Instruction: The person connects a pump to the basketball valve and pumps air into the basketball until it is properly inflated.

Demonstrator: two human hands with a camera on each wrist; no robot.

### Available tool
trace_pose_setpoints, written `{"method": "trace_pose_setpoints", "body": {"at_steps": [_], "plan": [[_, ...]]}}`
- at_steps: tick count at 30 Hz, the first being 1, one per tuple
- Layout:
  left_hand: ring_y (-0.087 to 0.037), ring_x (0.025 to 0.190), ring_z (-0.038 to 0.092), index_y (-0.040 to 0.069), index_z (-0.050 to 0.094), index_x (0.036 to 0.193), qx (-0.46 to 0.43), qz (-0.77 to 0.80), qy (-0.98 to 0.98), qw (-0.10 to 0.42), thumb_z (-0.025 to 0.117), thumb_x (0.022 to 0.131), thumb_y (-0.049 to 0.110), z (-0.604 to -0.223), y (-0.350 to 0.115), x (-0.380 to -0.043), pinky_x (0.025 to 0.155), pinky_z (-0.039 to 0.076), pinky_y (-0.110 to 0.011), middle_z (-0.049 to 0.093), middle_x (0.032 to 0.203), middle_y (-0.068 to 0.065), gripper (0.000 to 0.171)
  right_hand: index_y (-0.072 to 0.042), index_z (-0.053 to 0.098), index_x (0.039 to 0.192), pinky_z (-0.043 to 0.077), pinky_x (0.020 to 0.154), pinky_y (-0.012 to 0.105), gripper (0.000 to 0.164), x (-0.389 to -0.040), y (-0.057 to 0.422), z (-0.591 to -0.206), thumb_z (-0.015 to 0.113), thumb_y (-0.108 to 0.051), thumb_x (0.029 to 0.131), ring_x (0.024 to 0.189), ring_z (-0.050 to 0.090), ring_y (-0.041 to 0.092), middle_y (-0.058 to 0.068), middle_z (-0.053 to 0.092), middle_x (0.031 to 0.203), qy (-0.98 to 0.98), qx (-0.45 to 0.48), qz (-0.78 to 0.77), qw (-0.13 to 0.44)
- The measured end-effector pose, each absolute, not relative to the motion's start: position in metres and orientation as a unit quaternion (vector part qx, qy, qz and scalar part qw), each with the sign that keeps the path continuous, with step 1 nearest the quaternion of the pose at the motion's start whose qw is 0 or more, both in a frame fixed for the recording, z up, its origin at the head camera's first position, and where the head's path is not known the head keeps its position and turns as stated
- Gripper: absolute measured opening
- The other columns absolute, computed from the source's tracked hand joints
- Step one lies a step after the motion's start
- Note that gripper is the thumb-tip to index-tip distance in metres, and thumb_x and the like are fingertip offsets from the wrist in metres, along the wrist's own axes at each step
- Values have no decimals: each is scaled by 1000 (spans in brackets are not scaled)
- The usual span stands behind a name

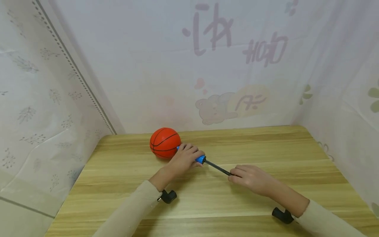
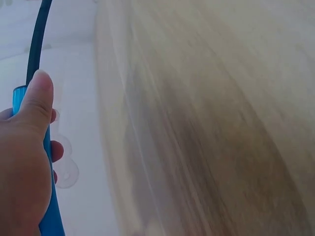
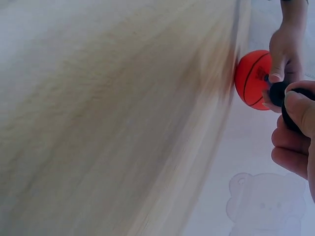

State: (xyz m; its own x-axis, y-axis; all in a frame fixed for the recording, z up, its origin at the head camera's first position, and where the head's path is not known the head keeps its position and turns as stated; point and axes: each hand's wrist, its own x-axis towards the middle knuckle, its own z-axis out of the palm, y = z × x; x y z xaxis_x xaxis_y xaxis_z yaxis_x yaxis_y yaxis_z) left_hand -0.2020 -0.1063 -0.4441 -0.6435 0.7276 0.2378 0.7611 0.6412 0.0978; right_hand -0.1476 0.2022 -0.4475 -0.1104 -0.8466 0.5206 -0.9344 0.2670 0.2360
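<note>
An orange-red basketball point(image 1: 163, 142) with black lines sits toward the back of the table. My left hand point(image 1: 184, 158) grips the blue barrel of a hand pump point(image 1: 201, 159) beside it. The barrel's far end meets the ball's right side in the head view; whether a needle is inside is hidden. From the barrel's near end a black rod point(image 1: 217, 167) slants out to my right hand point(image 1: 251, 179), whose fingers hold the black handle point(image 3: 290, 118). The left wrist view shows the left thumb point(image 2: 39, 93) along the blue barrel.
The wood-grain table point(image 1: 251, 210) spreads under both hands. A pale printed cloth point(image 1: 148, 65) hangs behind it, with more cloth at both sides. Black wrist-worn devices point(image 1: 168, 196) jut below each sleeve, low over the table.
</note>
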Motion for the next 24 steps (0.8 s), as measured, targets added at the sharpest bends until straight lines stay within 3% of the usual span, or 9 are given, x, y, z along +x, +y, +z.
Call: {"method": "trace_pose_setpoints", "body": {"at_steps": [13, 19, 24], "plan": [[-23, 109, 48, 18, 63, 126, -405, -93, -906, 81, 68, 95, 39, -444, -102, -195, 105, 35, -48, 60, 109, 1, 37, -11, 68, 104, 51, 67, 21, 47, -167, 177, -448, 22, -16, 114, 77, 58, 12, 1, 66, 96, -746, 598, 42, 291], [-23, 112, 49, 18, 65, 124, -414, -85, -902, 92, 67, 94, 42, -448, -99, -194, 104, 36, -47, 62, 108, 1, 38, -11, 67, 104, 50, 69, 19, 40, -178, 165, -453, 29, -13, 113, 77, 58, 11, -1, 65, 94, -737, 605, 22, 300], [-24, 110, 50, 18, 65, 123, -424, -79, -897, 102, 66, 95, 43, -451, -97, -192, 103, 37, -47, 62, 106, 1, 38, -11, 69, 104, 52, 72, 20, 48, -186, 155, -456, 21, -12, 113, 81, 61, 12, -1, 66, 95, -733, 608, 8, 306]]}}
